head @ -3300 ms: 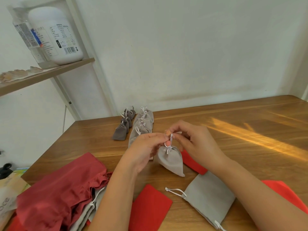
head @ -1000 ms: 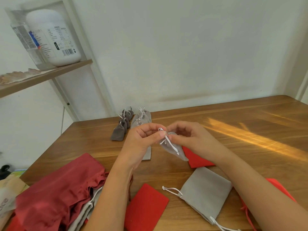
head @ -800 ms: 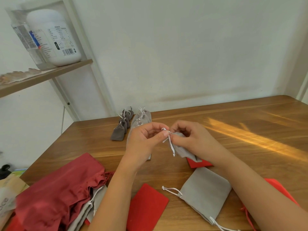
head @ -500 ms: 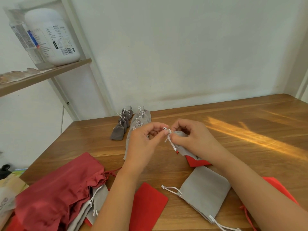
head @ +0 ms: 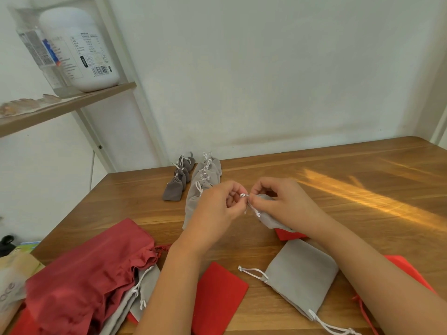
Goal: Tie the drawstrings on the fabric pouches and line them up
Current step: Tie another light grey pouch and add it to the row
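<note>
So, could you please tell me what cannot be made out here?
Head view only:
- Whether the drawstring of the held grey pouch is knotted: the left hand and right hand pinch over it.
- Near end of the light grey pouch row: behind the left hand.
- Label text on the white bottle: too small.
- The red pouch at right: partly under the right forearm.

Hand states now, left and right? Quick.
Left hand: closed, pinching the white drawstring of the small grey fabric pouch.
Right hand: closed, pinching that pouch at its gathered neck.
</note>
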Tool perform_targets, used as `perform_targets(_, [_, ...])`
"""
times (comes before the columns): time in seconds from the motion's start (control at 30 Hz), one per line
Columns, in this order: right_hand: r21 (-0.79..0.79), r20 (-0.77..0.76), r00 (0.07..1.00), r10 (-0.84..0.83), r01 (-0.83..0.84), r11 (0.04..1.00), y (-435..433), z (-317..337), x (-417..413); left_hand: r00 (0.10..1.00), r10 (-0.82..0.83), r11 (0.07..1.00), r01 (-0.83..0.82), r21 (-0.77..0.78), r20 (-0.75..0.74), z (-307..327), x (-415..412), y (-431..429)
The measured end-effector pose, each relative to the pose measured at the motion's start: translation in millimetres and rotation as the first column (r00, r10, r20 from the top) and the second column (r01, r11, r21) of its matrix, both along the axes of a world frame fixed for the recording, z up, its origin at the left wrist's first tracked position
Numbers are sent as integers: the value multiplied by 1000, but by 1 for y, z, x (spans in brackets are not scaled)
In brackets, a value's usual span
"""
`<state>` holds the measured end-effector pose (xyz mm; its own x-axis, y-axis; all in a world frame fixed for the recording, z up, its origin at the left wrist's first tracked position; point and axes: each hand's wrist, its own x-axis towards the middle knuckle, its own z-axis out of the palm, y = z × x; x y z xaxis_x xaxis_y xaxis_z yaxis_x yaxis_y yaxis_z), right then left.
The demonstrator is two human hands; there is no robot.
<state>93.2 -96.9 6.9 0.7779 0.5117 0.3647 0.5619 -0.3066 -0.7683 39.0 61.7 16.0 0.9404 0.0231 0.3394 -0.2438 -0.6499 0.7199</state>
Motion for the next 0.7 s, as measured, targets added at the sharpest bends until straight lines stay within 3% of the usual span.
perform_targets(0.17, [83, -132, 991, 15, -4, 997, -1, 1, 4, 998, 15, 988, -25, 152, 65, -3, 5, 2])
perform_targets(0.3, [111, -178, 984, 33, -14, 994, -1, 0, 7, 998, 22, 994, -29, 109, 64, -3, 4, 0])
perform_targets(0.43, [264, -299, 943, 149, -68, 962, -1, -1, 8, 998, 38, 998, -40, 51, 42, -3, 3, 0])
perform_targets(0.7, [315, -307, 938, 159, -58, 947, -3, 3, 9, 998, 20, 1000, -21, 13, 51, -2, 3, 0])
